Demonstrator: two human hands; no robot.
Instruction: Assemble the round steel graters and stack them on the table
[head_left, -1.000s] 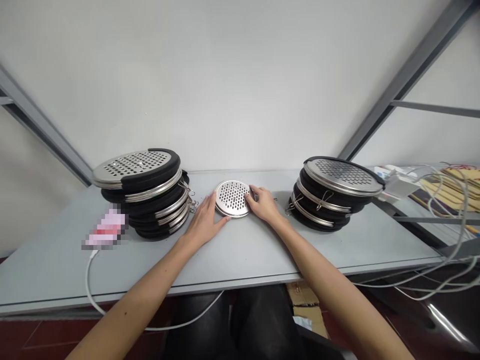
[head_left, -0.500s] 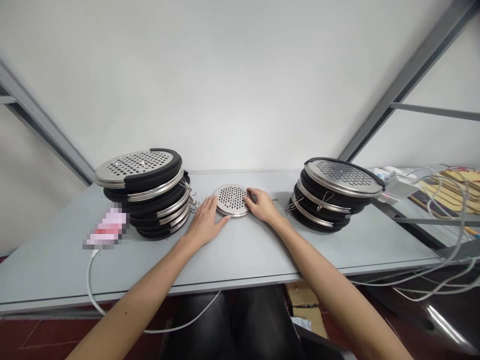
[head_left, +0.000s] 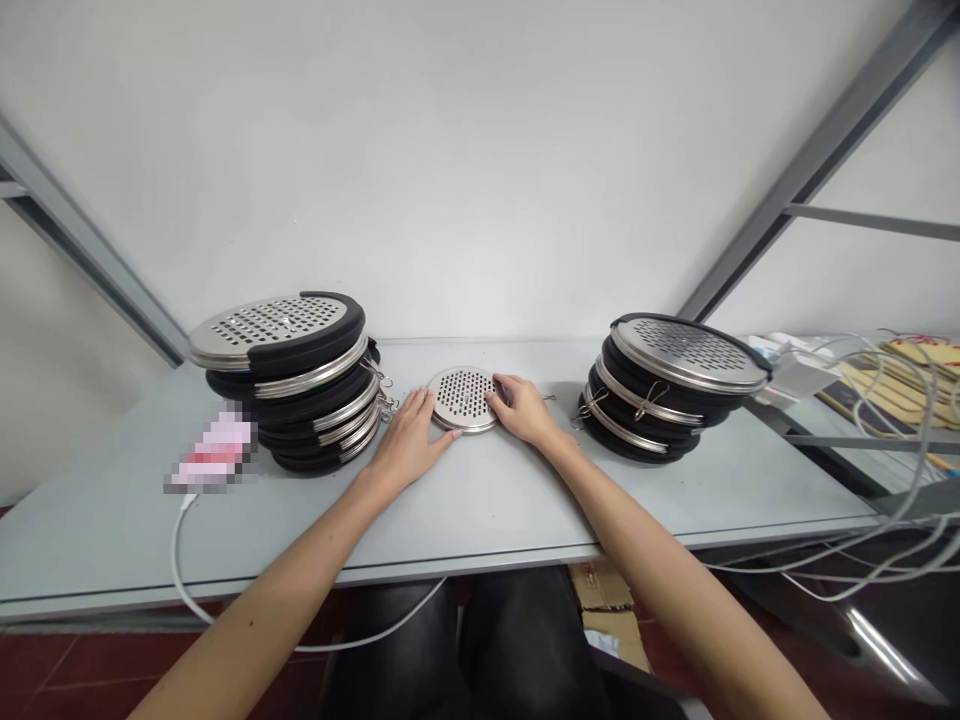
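A round perforated metal disc (head_left: 463, 398) lies on the grey table, between my two hands. My left hand (head_left: 412, 440) rests at its left edge, fingers stretched out and thumb apart along the near side. My right hand (head_left: 525, 408) holds the right edge, thumb on the perforated top and fingers curled at the rim, partly hiding a dark edge there. A small wire loop (head_left: 550, 397) pokes out beyond that hand. Similar larger-looking discs with black edging and wire loops are piled in a left stack (head_left: 300, 400) and a right stack (head_left: 667, 390).
A blurred pink object (head_left: 214, 450) with a white cable (head_left: 177, 560) lies left of the left stack. Beyond the table's right end are a white box (head_left: 802, 375), tangled cables and yellow pieces (head_left: 900, 385). Grey metal frame bars slope up at both sides.
Both hands stay at the disc with almost the same grip. The view has shifted very slightly; the stacks have not moved.
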